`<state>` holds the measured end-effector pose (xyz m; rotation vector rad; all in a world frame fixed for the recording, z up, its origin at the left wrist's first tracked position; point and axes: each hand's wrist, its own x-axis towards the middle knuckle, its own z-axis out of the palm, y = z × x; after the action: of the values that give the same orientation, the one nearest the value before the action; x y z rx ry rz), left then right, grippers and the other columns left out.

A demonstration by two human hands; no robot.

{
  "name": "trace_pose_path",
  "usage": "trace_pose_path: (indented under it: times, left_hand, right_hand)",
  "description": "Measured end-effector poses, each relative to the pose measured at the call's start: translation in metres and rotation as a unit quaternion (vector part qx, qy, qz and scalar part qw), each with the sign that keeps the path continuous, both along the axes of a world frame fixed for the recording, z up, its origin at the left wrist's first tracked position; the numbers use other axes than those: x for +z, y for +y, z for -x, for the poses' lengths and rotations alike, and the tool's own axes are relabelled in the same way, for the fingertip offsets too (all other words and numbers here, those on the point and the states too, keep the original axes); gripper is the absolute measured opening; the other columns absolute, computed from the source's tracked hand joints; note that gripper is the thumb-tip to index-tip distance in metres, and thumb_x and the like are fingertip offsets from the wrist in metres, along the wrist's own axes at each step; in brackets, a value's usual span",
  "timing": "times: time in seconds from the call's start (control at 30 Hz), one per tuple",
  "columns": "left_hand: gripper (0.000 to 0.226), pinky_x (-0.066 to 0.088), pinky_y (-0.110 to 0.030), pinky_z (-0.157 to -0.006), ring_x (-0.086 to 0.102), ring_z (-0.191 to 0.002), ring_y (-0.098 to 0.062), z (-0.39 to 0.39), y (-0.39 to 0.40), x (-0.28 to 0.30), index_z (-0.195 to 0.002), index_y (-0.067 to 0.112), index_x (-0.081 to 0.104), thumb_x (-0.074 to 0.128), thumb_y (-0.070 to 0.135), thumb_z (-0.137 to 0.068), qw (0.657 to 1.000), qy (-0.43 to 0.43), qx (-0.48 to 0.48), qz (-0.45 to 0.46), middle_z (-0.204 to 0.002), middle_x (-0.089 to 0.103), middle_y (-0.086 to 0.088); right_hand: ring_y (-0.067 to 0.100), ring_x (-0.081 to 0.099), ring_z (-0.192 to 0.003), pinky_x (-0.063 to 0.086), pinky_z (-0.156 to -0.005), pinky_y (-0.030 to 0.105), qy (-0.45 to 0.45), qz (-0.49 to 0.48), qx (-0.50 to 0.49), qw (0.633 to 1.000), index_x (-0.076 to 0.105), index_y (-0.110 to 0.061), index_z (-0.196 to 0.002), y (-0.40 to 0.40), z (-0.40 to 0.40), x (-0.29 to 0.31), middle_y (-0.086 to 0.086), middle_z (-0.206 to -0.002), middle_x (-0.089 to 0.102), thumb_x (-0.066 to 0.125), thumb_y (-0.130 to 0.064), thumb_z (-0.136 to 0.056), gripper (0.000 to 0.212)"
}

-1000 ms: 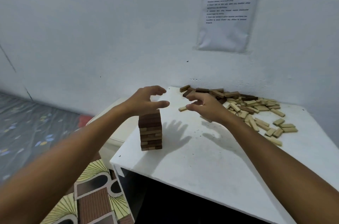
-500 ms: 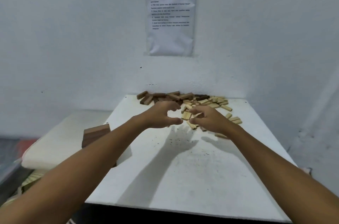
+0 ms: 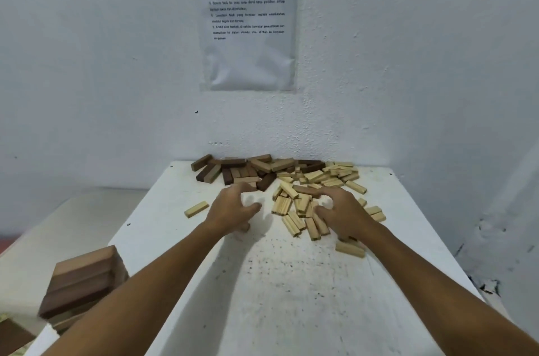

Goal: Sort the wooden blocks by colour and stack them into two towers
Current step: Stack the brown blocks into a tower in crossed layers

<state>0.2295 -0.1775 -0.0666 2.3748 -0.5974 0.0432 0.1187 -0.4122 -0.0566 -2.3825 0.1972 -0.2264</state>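
Both hands' fingers curl apart, gripping nothing: left hand [image 3: 233,211] over bare table [image 3: 291,297], right hand [image 3: 345,214] on the pale blocks [image 3: 303,210]. One pale block [image 3: 196,209] lies alone left; dark blocks [image 3: 233,169] behind; one dark tower [image 3: 84,282] lower left.

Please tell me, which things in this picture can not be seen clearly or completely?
- Dark tower, head view: blurred, its base hidden behind the left forearm.
- Left hand: the back of the hand hides its grip.
- Right hand: covers some light blocks.
- Wall sheet: text too small, top cut off.
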Motion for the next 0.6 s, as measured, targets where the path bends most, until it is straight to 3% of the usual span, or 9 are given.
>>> trace_pose_path:
  times: [0.07,0.17,0.3,0.43,0.53,0.6]
  left_hand:
    - [0.040,0.048,-0.032,-0.084,0.062,-0.103,-0.024,-0.022,-0.001,-0.004,-0.116,0.013,0.063,0.071,0.035,-0.084,0.998,-0.014,0.057,0.030,-0.109,0.068,-0.005]
    - [0.022,0.048,-0.045,-0.086,0.061,-0.090,-0.027,-0.062,-0.002,-0.011,-0.089,0.018,0.060,0.068,0.037,-0.082,0.989,-0.046,0.130,0.050,-0.085,0.064,0.000]
    - [0.042,0.030,-0.058,-0.105,0.048,-0.120,-0.029,-0.111,-0.001,-0.023,-0.104,0.024,0.062,0.059,0.055,-0.077,0.980,-0.041,0.196,0.002,-0.113,0.064,0.000]
    - [0.057,0.007,-0.066,-0.112,0.018,-0.142,-0.033,-0.144,-0.004,-0.033,-0.125,0.026,0.052,0.054,0.064,-0.083,0.972,-0.047,0.221,-0.071,-0.147,0.038,-0.007]
    - [0.079,0.003,-0.067,-0.112,-0.002,-0.147,-0.039,-0.159,-0.009,-0.037,-0.145,0.032,0.035,0.040,0.079,-0.082,0.964,-0.008,0.221,-0.146,-0.161,0.011,-0.011]
    - [0.082,0.006,-0.066,-0.112,-0.001,-0.146,-0.039,-0.161,-0.014,-0.039,-0.144,0.036,0.035,0.034,0.085,-0.078,0.957,-0.001,0.215,-0.193,-0.161,0.008,-0.010]
  right_hand:
    - [0.025,0.057,-0.114,0.048,-0.093,0.036,-0.003,0.024,-0.040,0.999,0.061,-0.022,-0.127,-0.014,-0.019,-0.006,0.005,-0.128,0.058,0.064,-0.023,-0.088,0.040]
    - [0.027,0.051,-0.122,0.046,-0.099,0.043,-0.001,0.051,-0.082,0.995,0.057,-0.017,-0.132,-0.039,-0.053,-0.015,0.010,-0.131,0.056,0.065,-0.031,-0.087,0.048]
    - [0.030,0.046,-0.124,0.040,-0.103,0.045,-0.025,0.099,-0.095,0.990,0.056,-0.016,-0.133,-0.062,-0.090,-0.021,0.012,-0.130,0.056,0.063,-0.037,-0.089,0.050]
    - [0.028,0.031,-0.137,0.030,-0.111,0.049,-0.004,0.179,-0.091,0.980,0.044,-0.021,-0.143,-0.068,-0.118,-0.034,0.011,-0.145,0.042,0.046,-0.053,-0.095,0.058]
    - [0.031,0.017,-0.144,0.013,-0.114,0.060,0.070,0.234,-0.101,0.965,0.029,-0.029,-0.150,-0.059,-0.132,-0.040,0.009,-0.156,0.027,0.025,-0.065,-0.095,0.066]
    - [0.037,0.009,-0.146,0.002,-0.111,0.067,0.104,0.242,-0.105,0.959,0.023,-0.034,-0.152,-0.050,-0.140,-0.040,0.009,-0.159,0.020,0.016,-0.071,-0.093,0.070]
